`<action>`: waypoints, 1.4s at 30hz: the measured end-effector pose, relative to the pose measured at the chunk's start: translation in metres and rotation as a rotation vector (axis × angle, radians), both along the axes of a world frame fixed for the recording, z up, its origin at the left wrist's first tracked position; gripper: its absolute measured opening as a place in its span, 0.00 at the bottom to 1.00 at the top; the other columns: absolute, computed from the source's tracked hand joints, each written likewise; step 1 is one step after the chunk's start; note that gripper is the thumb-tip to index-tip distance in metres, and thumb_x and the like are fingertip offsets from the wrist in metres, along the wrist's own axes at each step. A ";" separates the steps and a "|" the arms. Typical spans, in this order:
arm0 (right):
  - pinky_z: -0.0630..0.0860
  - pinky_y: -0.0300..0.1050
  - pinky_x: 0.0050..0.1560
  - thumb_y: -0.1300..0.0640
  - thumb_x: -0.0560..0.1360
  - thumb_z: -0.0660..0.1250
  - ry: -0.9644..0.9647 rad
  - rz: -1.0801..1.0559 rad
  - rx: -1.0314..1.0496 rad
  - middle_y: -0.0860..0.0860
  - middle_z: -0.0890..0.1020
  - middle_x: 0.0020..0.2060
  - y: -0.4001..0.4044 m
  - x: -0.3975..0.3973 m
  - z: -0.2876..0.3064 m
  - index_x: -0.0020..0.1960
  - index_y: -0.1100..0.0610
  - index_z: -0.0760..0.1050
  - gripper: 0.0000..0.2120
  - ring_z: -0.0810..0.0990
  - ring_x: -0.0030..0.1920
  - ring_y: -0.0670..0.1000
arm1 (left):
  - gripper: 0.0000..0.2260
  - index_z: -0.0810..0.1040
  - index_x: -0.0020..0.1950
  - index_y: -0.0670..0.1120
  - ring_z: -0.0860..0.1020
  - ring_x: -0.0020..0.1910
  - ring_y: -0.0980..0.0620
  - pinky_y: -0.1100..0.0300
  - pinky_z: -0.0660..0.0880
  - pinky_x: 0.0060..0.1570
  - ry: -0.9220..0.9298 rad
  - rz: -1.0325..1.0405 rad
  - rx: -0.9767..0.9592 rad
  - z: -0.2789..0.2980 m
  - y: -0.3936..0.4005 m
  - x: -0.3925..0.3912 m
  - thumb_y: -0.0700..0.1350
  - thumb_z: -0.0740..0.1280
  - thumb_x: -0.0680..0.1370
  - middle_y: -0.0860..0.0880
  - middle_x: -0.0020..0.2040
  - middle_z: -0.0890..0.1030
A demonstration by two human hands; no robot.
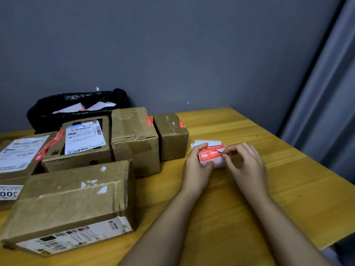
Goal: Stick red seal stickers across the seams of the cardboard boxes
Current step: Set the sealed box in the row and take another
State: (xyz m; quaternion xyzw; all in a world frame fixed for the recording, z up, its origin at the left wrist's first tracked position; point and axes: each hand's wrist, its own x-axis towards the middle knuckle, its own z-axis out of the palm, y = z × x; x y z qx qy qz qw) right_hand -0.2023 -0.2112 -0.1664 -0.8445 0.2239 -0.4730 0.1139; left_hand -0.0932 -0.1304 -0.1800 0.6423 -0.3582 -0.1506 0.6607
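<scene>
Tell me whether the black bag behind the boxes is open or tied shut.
Open. The black bag's mouth gapes upward, and white paper scraps with a bit of red show inside it.

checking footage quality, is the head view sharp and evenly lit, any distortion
Head view: dim, flat lighting with soft shadows; wide-angle bend bows the wooden table edge and curtain; print on the red seal sticker in the left hand and right hand is soft, and so are the box labels.
</scene>
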 end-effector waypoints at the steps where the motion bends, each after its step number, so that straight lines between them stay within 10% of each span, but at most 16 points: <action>1: 0.71 0.44 0.45 0.61 0.72 0.72 0.000 0.002 -0.006 0.45 0.78 0.42 0.001 0.000 0.000 0.44 0.54 0.77 0.06 0.75 0.45 0.48 | 0.22 0.74 0.64 0.46 0.76 0.55 0.54 0.71 0.73 0.51 -0.007 0.002 -0.001 0.000 0.000 0.000 0.30 0.66 0.72 0.51 0.57 0.76; 26: 0.76 0.53 0.48 0.61 0.74 0.68 -0.143 0.048 0.350 0.45 0.79 0.43 0.011 0.007 0.003 0.51 0.47 0.73 0.12 0.77 0.46 0.50 | 0.25 0.72 0.68 0.45 0.73 0.63 0.50 0.58 0.70 0.63 -0.202 0.038 0.097 -0.004 -0.001 0.000 0.31 0.65 0.72 0.46 0.66 0.75; 33: 0.71 0.35 0.44 0.63 0.75 0.64 -0.199 0.161 0.040 0.47 0.76 0.43 0.021 0.004 0.007 0.49 0.58 0.77 0.04 0.74 0.43 0.43 | 0.24 0.72 0.68 0.44 0.73 0.64 0.50 0.58 0.70 0.64 -0.224 0.054 0.129 -0.002 0.001 -0.003 0.31 0.65 0.74 0.46 0.64 0.76; 42: 0.69 0.28 0.44 0.61 0.76 0.62 -0.298 0.073 0.302 0.48 0.78 0.45 0.009 0.004 0.005 0.49 0.53 0.75 0.05 0.75 0.46 0.38 | 0.28 0.67 0.71 0.49 0.71 0.63 0.48 0.61 0.68 0.60 -0.238 0.047 0.220 -0.001 0.002 -0.006 0.36 0.68 0.72 0.47 0.63 0.76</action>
